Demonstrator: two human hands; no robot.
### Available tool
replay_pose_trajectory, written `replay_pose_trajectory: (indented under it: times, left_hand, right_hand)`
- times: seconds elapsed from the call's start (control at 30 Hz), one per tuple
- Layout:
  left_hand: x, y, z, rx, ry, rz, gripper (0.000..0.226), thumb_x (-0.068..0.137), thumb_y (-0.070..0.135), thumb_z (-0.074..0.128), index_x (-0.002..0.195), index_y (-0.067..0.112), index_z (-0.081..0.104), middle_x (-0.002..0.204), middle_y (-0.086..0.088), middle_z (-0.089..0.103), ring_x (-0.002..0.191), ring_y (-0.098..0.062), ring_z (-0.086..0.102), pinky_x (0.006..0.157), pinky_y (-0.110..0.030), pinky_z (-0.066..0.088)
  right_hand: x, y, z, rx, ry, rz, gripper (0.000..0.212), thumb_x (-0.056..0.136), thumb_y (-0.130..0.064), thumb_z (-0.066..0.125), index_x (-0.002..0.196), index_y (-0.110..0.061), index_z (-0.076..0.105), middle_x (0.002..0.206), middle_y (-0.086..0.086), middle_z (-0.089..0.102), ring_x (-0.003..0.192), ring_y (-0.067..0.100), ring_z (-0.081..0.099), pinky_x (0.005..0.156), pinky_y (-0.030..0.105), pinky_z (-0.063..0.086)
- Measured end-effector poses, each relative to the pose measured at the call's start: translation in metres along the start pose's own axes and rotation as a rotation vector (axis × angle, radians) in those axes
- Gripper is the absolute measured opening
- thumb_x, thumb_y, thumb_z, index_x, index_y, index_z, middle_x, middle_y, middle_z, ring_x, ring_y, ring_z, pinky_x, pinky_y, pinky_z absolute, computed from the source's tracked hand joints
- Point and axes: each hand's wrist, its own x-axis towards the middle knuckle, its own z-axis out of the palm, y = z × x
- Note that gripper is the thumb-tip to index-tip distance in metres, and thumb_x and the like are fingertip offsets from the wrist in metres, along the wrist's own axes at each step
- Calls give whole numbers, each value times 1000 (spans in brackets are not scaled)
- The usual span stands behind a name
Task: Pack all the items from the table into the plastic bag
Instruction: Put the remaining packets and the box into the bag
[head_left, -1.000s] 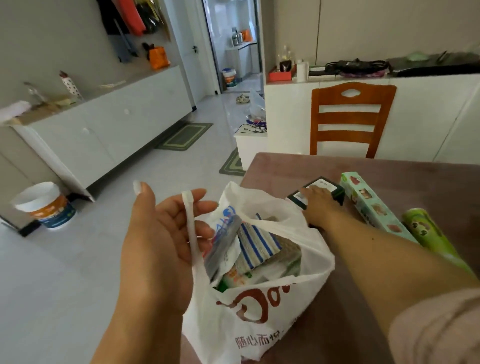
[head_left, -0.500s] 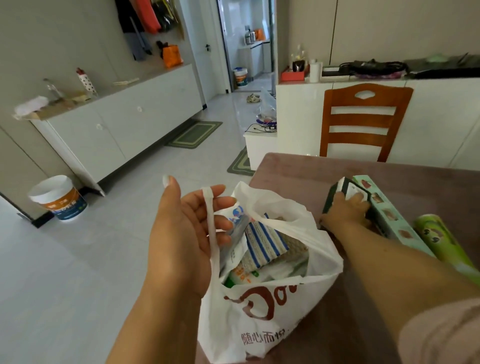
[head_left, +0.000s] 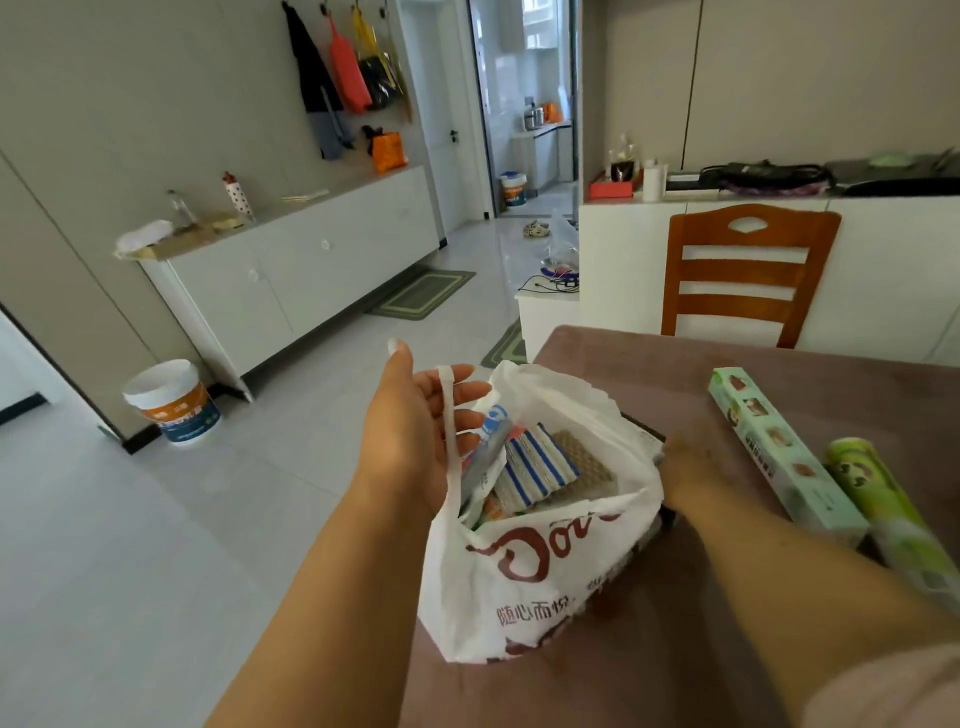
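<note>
Plastic bag (head_left: 540, 566) sits on the near left corner of the brown table (head_left: 649, 374) — white with red print, mouth open, packed with a blue-striped packet (head_left: 535, 467) and other items. Our left hand (head_left: 415, 441) is off the table's left edge, palm up, fingers spread apart, one bag handle (head_left: 449, 431) looped over the fingers. Our right hand (head_left: 685, 467) is blurred at the bag's right rim; we cannot tell if it grips anything. On the table to the right lie a long light-green box (head_left: 779, 447) and, just beside it, a green roll (head_left: 883, 509). Far side — a wooden chair (head_left: 748, 275) against the table, white counter (head_left: 883, 260) behind. Pale tiled floor (head_left: 130, 545) on the left, with a white sideboard (head_left: 291, 270), a bucket (head_left: 174, 402), and a green mat (head_left: 421, 293).
</note>
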Motion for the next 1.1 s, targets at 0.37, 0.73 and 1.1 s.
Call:
replay_pose_trajectory:
  times: [0.37,0.73,1.1]
  left_hand:
    - [-12,4,-27,25,80,90,82,88,73,18,117,11,64,80,-9,54,63,-14,42,54,-23,34]
    - [-29,10,-59,79,-24,163,89,85,77,15,112,10,68,58,-3,37,49,-10,30,44,-21,29]
    - [-26,11,-50,82,-54,154,84,86,76,19,114,12,66,58,-4,39,50,-9,33,42,-18,34]
  right_hand:
    - [-157,-21,-161,1246,203,-464,34,73,-20,67,106,-28,63,113,3,64,99,22,63,82,41,53]
    - [-181,-121,-94,-156,-51,-595,45,83,-23,65,128,-20,59,125,6,56,110,25,54,96,31,46]
    - [-144,-102,-128,852,-5,-170,41,87,-13,64,127,-4,56,95,14,69,84,20,59,97,38,47]
